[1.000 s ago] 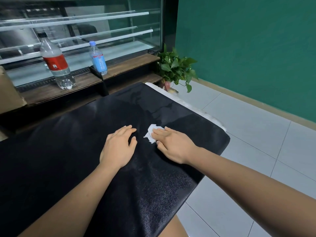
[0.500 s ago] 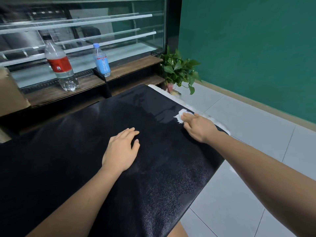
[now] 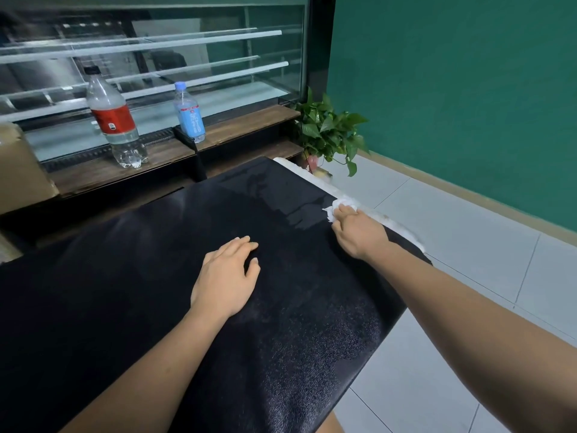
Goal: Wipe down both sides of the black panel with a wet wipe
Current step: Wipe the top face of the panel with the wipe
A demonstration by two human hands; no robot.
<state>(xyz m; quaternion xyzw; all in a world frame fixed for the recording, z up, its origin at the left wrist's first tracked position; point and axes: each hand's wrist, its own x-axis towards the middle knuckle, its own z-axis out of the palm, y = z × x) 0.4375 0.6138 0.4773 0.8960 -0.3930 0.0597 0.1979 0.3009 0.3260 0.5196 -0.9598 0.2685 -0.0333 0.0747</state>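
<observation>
The black panel lies flat across the lower left and middle of the head view, its textured face up, with a wet sheen near its far right corner. My left hand rests flat on the panel's middle, fingers straight. My right hand presses a crumpled white wet wipe against the panel at its right edge, fingers curled over the wipe. Most of the wipe is hidden under the fingers.
A white strip runs under the panel's right edge. A wooden ledge behind holds a red-labelled bottle and a blue-labelled bottle before a glass display case. A potted plant stands by the green wall; grey tiled floor to the right.
My right hand has slid the wipe from the panel's middle out to its right edge, leaving a wet trail. My left hand has stayed in place.
</observation>
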